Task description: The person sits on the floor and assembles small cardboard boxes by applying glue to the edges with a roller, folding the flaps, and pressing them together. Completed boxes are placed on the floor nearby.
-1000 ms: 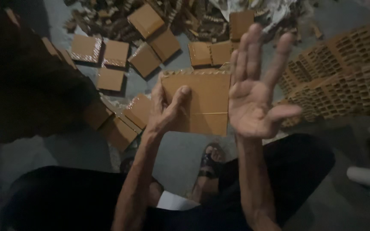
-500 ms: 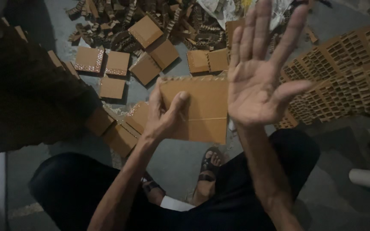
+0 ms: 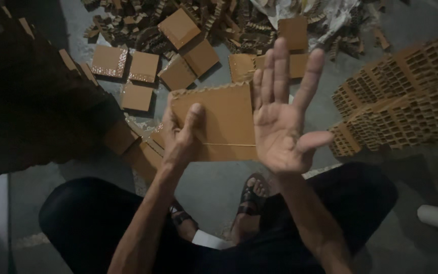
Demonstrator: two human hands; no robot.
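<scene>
My left hand (image 3: 181, 136) grips the left edge of a brown cardboard sheet (image 3: 224, 122) with a scored line across it, thumb on its face. The sheet is held up flat in front of me above the floor. My right hand (image 3: 285, 116) is raised beside the sheet's right edge, palm toward me, fingers spread and holding nothing. Whether it touches the sheet I cannot tell. My legs in dark trousers and sandalled feet (image 3: 252, 195) are below.
Several square cardboard pieces (image 3: 143, 66) lie scattered on the grey floor ahead, with a heap of corrugated scraps (image 3: 219, 20) behind them. Stacked cardboard lattice dividers (image 3: 406, 101) stand at the right. A dark mass (image 3: 26, 101) fills the left.
Both hands and the sheet sit lower in the picture than a second ago, and more of the floor pieces behind them shows. My right hand stays open with spread fingers.
</scene>
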